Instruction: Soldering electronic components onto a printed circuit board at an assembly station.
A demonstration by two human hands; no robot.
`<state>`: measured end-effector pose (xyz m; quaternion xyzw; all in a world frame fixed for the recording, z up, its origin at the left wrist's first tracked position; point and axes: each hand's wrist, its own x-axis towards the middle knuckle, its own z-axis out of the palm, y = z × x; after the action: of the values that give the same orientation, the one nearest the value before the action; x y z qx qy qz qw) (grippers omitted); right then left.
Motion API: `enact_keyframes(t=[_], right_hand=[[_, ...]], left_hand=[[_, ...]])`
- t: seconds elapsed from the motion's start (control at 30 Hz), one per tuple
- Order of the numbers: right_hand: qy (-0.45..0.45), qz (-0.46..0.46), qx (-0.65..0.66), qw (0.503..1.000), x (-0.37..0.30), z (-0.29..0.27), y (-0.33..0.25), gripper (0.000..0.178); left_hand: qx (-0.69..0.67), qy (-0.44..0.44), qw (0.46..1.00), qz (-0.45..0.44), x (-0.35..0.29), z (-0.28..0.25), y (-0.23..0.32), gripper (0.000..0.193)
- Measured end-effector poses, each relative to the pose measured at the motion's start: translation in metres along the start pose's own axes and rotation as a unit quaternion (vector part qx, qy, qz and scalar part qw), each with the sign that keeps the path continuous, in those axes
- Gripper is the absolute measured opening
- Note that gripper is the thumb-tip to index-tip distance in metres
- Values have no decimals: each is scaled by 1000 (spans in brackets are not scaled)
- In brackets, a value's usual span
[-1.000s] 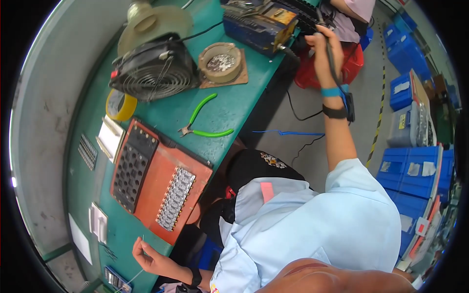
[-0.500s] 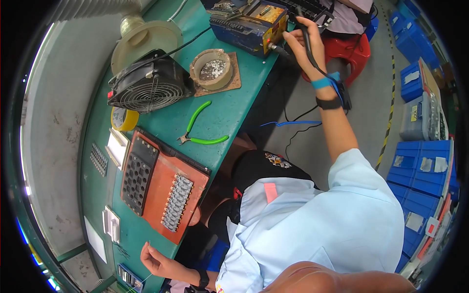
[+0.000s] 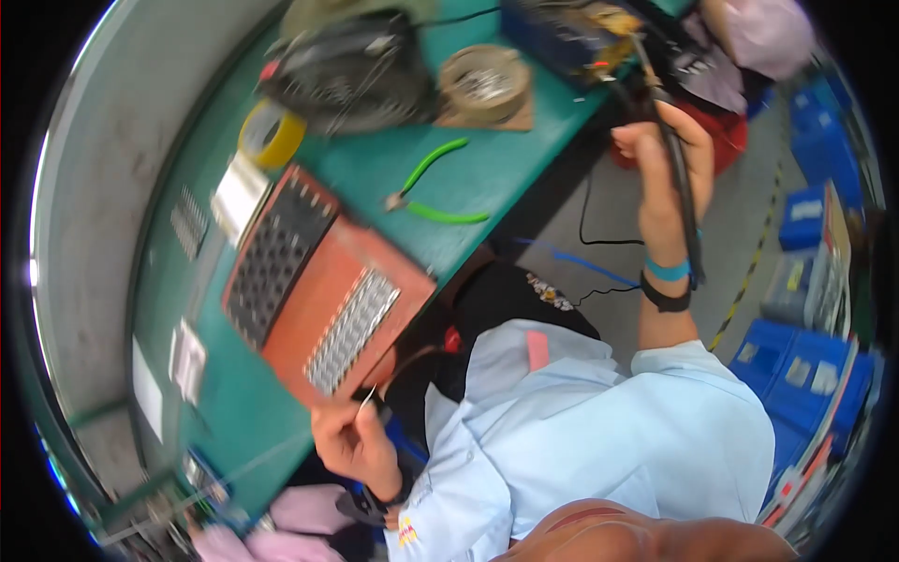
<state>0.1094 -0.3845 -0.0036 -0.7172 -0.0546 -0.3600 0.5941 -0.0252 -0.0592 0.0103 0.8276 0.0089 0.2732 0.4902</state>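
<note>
My right hand, at the upper right, is wrapped round the black handle of a soldering iron, whose tip points up beside a dark blue soldering station. My left hand pinches a thin, silvery solder wire near the lower corner of a reddish-brown board. On this board lies a close row of small metallic parts. Beside them sits a black block with round holes. Green-handled cutters lie spread on the table. The picture is blurred by motion.
A black fan, a roll of yellow tape and a round pot with silvery scraps stand on the green table. Blue bins line the right. Other people's pink clothing shows at upper right and lower left.
The soldering iron, in my right hand, has swung so its tip shows by the station. My left hand has come closer to the board's lower corner. The whole view has shifted and turned.
</note>
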Motion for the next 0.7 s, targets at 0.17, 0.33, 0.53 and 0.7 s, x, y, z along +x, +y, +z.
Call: enact_keyframes(t=[0.17,0.33,0.53,0.7], right_hand=[[-99,-17,55,993,-23,21,-11,37],[-177,-7,136,975,-29,45,-6,55],[-238,78,213,944,-30,63,-3,62],[-277,139,263,914,-30,77,3,56]], left_hand=[[89,-8,996,12,9,-2,-6,9],[85,-17,996,8,5,-11,-23,13],[78,14,997,-2,3,-31,-41,14],[41,80,995,-33,7,-46,-55,12]])
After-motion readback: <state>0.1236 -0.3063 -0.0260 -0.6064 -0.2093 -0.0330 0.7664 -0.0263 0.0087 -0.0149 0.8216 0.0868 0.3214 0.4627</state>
